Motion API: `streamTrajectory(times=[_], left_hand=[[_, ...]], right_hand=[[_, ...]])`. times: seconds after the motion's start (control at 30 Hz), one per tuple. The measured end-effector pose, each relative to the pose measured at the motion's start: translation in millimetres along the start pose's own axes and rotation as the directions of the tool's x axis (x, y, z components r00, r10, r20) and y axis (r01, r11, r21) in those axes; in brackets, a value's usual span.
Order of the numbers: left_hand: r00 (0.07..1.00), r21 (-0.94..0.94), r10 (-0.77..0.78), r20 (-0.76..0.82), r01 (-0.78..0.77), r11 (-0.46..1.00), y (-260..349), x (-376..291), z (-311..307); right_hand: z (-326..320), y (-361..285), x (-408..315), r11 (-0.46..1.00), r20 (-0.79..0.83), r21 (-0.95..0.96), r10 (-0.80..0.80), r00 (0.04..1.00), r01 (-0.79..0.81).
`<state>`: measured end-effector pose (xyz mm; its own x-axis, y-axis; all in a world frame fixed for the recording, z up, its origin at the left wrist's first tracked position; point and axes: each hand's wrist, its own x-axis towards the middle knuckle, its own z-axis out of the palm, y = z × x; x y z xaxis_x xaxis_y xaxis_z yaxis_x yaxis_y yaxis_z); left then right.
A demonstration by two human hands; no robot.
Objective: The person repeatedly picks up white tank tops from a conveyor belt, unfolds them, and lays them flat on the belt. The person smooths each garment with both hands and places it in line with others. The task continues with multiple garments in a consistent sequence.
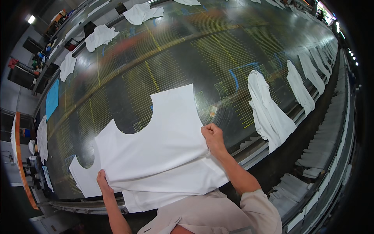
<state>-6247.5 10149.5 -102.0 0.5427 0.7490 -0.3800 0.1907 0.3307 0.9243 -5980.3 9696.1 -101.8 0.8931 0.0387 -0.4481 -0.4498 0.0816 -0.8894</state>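
Observation:
A white cut fabric panel (163, 140) with curved neck and armhole edges spreads between my two hands at the table's near edge. My left hand (104, 182) pinches its left side, and my right hand (214, 139) grips the right edge beside the armhole curve. The upper part reaches over the dark printing table (175, 65); the lower part sags in folds against my body. Left of my left hand lies another white fabric piece (86, 178), partly hidden by the held panel. The table surface carries yellow ruled lines and blue marks.
Folded white pieces (267, 108) hang over the table's right edge in a row. Several more white pieces (143, 13) lie along the far edge, near a blue sheet (52, 98). A metal rail (254, 158) borders the table. Across the aisle, a rack holds grey-white fabric (289, 187).

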Motion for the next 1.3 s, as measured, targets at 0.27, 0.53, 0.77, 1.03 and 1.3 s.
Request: streamTrajectory(times=[0.27, 0.53, 0.77, 1.03, 1.3], left_hand=[[0.999, -0.065, -0.042, -0.004, 0.042, 0.997, -4.3, -38.8, -3.9], [0.998, -0.063, -0.063, -0.029, 0.061, 0.996, -21.4, -53.5, -8.3], [0.994, -0.010, -0.091, -0.053, 0.091, 0.996, -20.5, -65.7, -3.4], [0.989, 0.037, -0.122, -0.088, 0.126, 0.991, -25.3, -71.0, -10.9], [0.988, -0.011, -0.130, -0.083, 0.129, 0.992, -24.6, -78.7, -7.7]], right_hand=[[-16.9, 13.6, -10.4, 0.996, 0.011, -0.080, -0.030, 0.999, 0.031], [-23.9, 15.4, -12.5, 0.985, 0.011, -0.164, -0.060, 0.998, 0.061], [-26.3, 12.1, -12.4, 0.976, 0.002, -0.212, -0.055, 0.999, 0.054], [-30.0, 9.9, -12.3, 0.971, -0.003, -0.236, -0.029, 1.000, 0.027], [-33.2, 15.8, -9.0, 0.995, 0.008, -0.093, 0.033, 0.999, -0.032]])
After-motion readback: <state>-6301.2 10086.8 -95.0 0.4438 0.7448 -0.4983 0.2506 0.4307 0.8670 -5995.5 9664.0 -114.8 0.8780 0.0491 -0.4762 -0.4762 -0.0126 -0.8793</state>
